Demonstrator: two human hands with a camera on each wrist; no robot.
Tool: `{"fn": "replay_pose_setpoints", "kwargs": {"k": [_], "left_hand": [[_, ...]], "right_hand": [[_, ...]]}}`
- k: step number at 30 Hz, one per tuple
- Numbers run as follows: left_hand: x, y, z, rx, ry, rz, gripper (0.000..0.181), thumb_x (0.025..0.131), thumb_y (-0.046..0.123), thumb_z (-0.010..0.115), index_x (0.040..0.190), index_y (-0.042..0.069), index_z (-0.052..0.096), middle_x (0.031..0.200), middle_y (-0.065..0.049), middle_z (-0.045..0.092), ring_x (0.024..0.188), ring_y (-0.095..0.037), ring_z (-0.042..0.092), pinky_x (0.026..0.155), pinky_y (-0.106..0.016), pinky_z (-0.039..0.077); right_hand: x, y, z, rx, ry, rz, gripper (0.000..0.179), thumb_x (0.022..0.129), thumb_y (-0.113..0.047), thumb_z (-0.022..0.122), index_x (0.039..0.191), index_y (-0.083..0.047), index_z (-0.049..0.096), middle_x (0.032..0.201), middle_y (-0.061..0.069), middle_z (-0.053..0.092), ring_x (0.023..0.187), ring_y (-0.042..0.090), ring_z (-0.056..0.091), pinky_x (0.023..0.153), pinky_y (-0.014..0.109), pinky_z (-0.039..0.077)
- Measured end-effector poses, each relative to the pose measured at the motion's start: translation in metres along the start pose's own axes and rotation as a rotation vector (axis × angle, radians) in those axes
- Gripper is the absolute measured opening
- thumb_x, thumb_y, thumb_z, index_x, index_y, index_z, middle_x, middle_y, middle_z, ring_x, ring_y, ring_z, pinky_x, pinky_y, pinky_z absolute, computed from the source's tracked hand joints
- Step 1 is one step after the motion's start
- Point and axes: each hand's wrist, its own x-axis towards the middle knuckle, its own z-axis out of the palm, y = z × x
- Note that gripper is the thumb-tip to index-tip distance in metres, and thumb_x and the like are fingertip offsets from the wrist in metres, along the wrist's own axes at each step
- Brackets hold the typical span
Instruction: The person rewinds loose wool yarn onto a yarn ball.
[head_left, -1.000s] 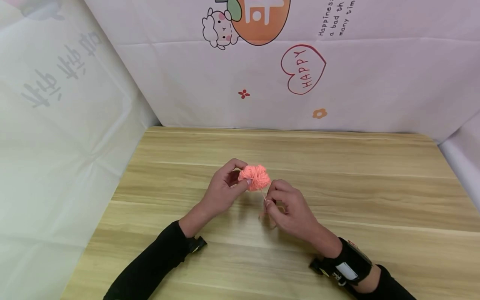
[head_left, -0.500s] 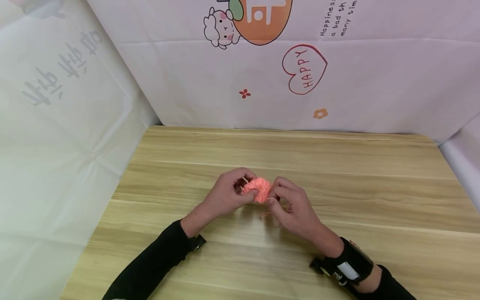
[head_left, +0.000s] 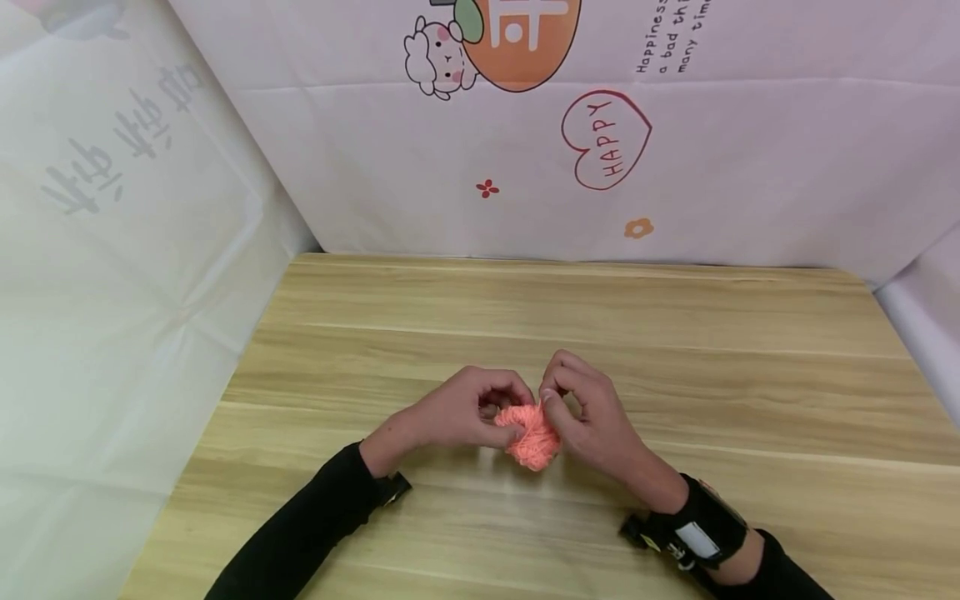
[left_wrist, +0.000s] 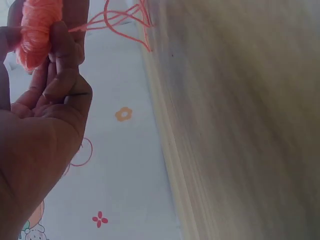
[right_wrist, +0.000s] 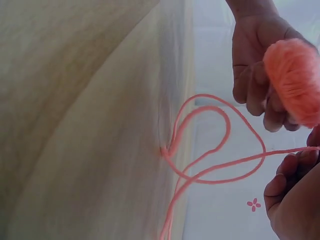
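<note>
A small ball of coral-pink yarn [head_left: 534,442] is held above the table by my left hand [head_left: 465,407], thumb on its near side and fingers behind. Right beside the ball, my right hand [head_left: 592,412] pinches the yarn strand between thumb and forefinger. In the right wrist view the loose yarn strand [right_wrist: 225,162] runs from the right hand [right_wrist: 297,192] down to the table in loops. The left wrist view shows the wound yarn ball [left_wrist: 39,32] between the left thumb and fingers, with loops of strand [left_wrist: 122,22] hanging beyond.
The wood-grain table [head_left: 712,358] stretches out around both hands. A white printed cloth [head_left: 375,167] hangs behind its far edge, and another white cloth [head_left: 127,333] lies along the left side. The right wrist wears a black strap [head_left: 697,525].
My left hand has brought the yarn ball nearer and to the right, turning it. The right hand has stayed near its place, keeping the strand pinched, now close against the ball.
</note>
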Motion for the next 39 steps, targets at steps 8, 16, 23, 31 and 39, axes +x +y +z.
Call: {"fn": "replay_pose_setpoints", "kwargs": {"k": [8, 16, 23, 31, 39], "left_hand": [[-0.003, 0.019, 0.0, -0.111, 0.016, 0.084, 0.023, 0.084, 0.006, 0.072, 0.106, 0.008, 0.065, 0.096, 0.001, 0.066, 0.083, -0.013, 0.058, 0.067, -0.027, 0.05], [-0.003, 0.029, -0.005, -0.248, 0.101, 0.239, 0.025, 0.084, -0.01, 0.063, 0.107, -0.006, 0.057, 0.099, -0.014, 0.06, 0.087, -0.021, 0.058, 0.073, -0.033, 0.053], [-0.001, 0.009, -0.006, -0.282, 0.279, 0.326, 0.024, 0.089, 0.003, 0.064, 0.109, -0.007, 0.056, 0.1, -0.018, 0.06, 0.084, -0.023, 0.061, 0.068, -0.03, 0.054], [0.001, 0.007, -0.009, -0.265, 0.512, 0.319, 0.024, 0.085, -0.008, 0.062, 0.108, -0.007, 0.055, 0.099, -0.017, 0.06, 0.082, -0.026, 0.057, 0.068, -0.026, 0.052], [0.003, 0.021, -0.01, -0.044, 0.66, 0.184, 0.023, 0.082, -0.01, 0.067, 0.102, -0.004, 0.058, 0.091, -0.013, 0.062, 0.073, -0.02, 0.056, 0.061, -0.027, 0.048]], "right_hand": [[0.012, -0.023, -0.004, 0.027, -0.001, 0.014, 0.035, 0.084, 0.02, 0.049, 0.07, -0.012, 0.051, 0.075, 0.001, 0.048, 0.067, 0.012, 0.045, 0.057, 0.027, 0.039], [0.008, -0.013, -0.002, 0.067, -0.028, 0.029, 0.038, 0.089, 0.017, 0.051, 0.072, -0.016, 0.051, 0.075, -0.001, 0.046, 0.068, 0.013, 0.043, 0.056, 0.032, 0.037], [0.0, 0.0, 0.002, 0.072, -0.083, 0.052, 0.031, 0.093, 0.006, 0.055, 0.085, -0.023, 0.063, 0.08, -0.005, 0.048, 0.069, 0.01, 0.045, 0.057, 0.027, 0.04], [0.01, -0.026, 0.001, 0.098, -0.12, 0.051, 0.032, 0.086, 0.017, 0.053, 0.078, -0.012, 0.062, 0.081, 0.003, 0.055, 0.07, 0.013, 0.05, 0.055, 0.028, 0.045], [0.009, -0.025, 0.006, 0.076, -0.079, 0.008, 0.038, 0.081, 0.019, 0.054, 0.068, -0.017, 0.053, 0.074, -0.002, 0.05, 0.066, 0.011, 0.046, 0.054, 0.025, 0.04]]}}
